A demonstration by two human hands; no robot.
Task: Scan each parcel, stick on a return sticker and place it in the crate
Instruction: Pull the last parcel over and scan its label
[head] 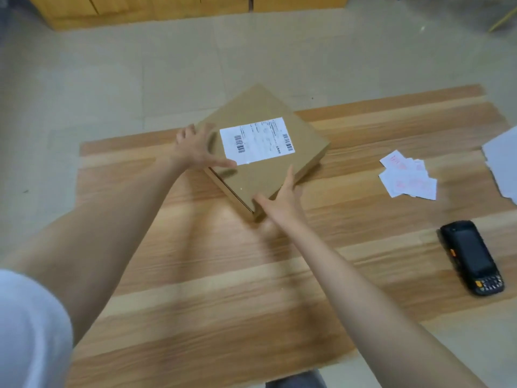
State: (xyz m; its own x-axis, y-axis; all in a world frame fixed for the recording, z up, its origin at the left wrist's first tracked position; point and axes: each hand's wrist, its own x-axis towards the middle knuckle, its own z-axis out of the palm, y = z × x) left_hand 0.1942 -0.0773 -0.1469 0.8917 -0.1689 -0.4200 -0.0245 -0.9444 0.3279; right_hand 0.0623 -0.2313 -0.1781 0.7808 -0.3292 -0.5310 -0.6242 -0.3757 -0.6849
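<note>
A flat brown cardboard parcel (263, 177) lies turned at an angle on the wooden board (223, 275), its white shipping label (257, 141) with two barcodes facing up. My left hand (195, 148) grips the parcel's left corner, thumb lying on top near the label. My right hand (279, 203) holds the near corner, fingers along the right edge. A black handheld scanner (471, 257) lies on the board at the right. Several white return stickers with red print (407, 175) are scattered above it.
White paper sheets (503, 161) lie at the right edge. Stacked yellow-brown cartons (167, 9) line the far side of the pale tiled floor (112, 79). No crate is visible.
</note>
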